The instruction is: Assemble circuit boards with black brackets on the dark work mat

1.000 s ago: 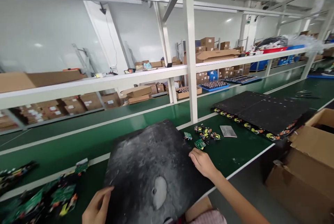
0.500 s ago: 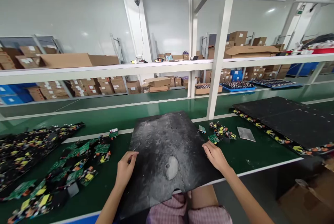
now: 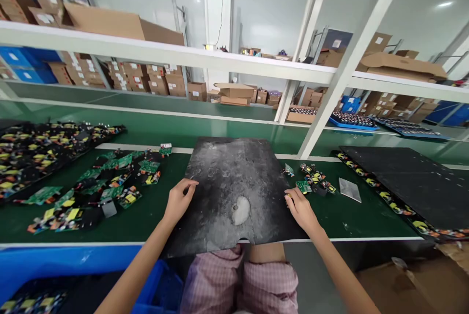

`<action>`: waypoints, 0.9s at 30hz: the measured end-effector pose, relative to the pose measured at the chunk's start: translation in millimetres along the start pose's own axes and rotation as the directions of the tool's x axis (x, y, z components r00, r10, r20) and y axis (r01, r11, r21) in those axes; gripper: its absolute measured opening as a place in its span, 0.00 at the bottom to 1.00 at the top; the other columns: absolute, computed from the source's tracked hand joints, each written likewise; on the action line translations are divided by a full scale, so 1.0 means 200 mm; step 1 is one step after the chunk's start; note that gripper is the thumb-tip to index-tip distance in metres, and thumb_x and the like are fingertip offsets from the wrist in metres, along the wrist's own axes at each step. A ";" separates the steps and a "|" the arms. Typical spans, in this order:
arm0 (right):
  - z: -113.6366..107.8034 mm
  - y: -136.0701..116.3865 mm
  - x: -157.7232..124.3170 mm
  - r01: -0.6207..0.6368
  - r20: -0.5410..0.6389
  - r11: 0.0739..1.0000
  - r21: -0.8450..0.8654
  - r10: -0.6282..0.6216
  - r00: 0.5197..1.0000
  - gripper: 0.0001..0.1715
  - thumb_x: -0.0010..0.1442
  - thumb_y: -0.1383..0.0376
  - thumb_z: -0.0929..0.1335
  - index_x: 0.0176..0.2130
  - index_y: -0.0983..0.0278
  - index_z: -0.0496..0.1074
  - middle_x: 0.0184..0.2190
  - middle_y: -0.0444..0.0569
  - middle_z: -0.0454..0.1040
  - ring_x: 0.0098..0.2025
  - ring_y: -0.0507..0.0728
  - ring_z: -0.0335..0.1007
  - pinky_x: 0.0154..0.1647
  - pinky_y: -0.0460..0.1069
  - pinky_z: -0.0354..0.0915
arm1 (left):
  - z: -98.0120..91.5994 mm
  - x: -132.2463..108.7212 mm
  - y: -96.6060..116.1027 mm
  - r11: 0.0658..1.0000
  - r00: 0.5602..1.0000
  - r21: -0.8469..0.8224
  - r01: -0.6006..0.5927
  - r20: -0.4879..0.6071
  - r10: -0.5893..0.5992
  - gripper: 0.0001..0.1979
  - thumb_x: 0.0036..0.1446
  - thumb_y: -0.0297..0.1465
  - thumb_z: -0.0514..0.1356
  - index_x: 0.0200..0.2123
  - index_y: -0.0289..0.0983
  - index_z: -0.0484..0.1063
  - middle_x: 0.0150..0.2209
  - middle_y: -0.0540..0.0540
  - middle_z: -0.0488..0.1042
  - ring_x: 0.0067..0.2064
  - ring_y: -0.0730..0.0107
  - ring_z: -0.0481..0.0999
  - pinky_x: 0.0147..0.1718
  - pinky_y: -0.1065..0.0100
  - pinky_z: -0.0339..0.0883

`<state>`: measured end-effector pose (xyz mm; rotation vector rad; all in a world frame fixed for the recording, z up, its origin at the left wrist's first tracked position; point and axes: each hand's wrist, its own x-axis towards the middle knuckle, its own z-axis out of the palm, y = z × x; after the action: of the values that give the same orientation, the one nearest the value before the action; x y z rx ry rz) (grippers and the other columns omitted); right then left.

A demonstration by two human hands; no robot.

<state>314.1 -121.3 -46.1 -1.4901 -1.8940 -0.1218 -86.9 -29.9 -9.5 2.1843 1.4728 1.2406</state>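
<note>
1. Mat (image 3: 234, 182): a dark, roughly square sheet lying flat on the green bench (image 3: 176, 221), square in front of the person; its near edge overhangs the bench edge above the lap.
2. Left hand (image 3: 179, 201): rests on the mat's left edge, fingers curled over the rim. Whether they pinch the sheet or only press on it cannot be told.
3. Right hand (image 3: 301, 209): rests on the mat's right edge, fingers bent at the rim; the grip is likewise unclear.
4. Handling (judgement): the mat looks thin, light and somewhat flexible, like foam or rubber sheet. It would likely sag if lifted by one side, so opposite edges are the sound places to hold.
5. Surface: matt black, mottled with grey dust and scuffs. A pale worn patch (image 3: 241, 210) lies near the centre, and a small notch breaks the near edge. The worn spot may tear under strain.
6. Boards (image 3: 110, 187): green circuit boards with yellow and black parts, scattered left of the mat; rigid and sharp-cornered.
7. Small boards (image 3: 311, 179): a little cluster just beside the right hand.
8. Black tray (image 3: 410, 182): a flat dark panel at right, well apart from the mat, with boards along its edge.
</note>
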 end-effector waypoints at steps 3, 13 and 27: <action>-0.02 0.01 -0.03 0.053 0.066 0.992 -0.111 -0.046 0.997 0.21 0.70 0.58 0.54 0.45 0.67 0.67 0.39 0.56 0.68 0.42 0.63 0.68 0.40 0.57 0.68 | 0.01 -0.03 0.06 0.999 0.990 0.008 -0.034 0.139 0.033 0.19 0.63 0.41 0.47 0.38 0.35 0.72 0.41 0.41 0.73 0.46 0.59 0.72 0.48 0.59 0.65; -0.19 0.00 -0.06 0.243 0.225 0.922 -0.301 -0.179 0.958 0.21 0.68 0.58 0.57 0.54 0.68 0.62 0.39 0.56 0.69 0.35 0.60 0.70 0.30 0.54 0.71 | 0.24 0.09 0.31 0.874 0.408 -0.141 -0.466 0.841 0.354 0.52 0.47 0.58 0.59 0.66 0.34 0.47 0.68 0.38 0.40 0.68 0.45 0.36 0.62 0.39 0.29; 0.26 -0.17 0.48 0.397 0.354 0.915 -0.070 -0.350 0.867 0.30 0.66 0.49 0.58 0.55 0.70 0.59 0.41 0.59 0.66 0.41 0.63 0.69 0.37 0.56 0.72 | 0.46 0.23 0.12 0.851 0.668 0.056 -0.522 0.648 0.367 0.47 0.55 0.58 0.53 0.65 0.28 0.50 0.66 0.35 0.46 0.67 0.46 0.39 0.62 0.42 0.24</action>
<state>252.8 -29.8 -17.4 -1.2709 -2.4894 -0.1944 4.1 22.4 -28.5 2.8481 0.8558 0.3270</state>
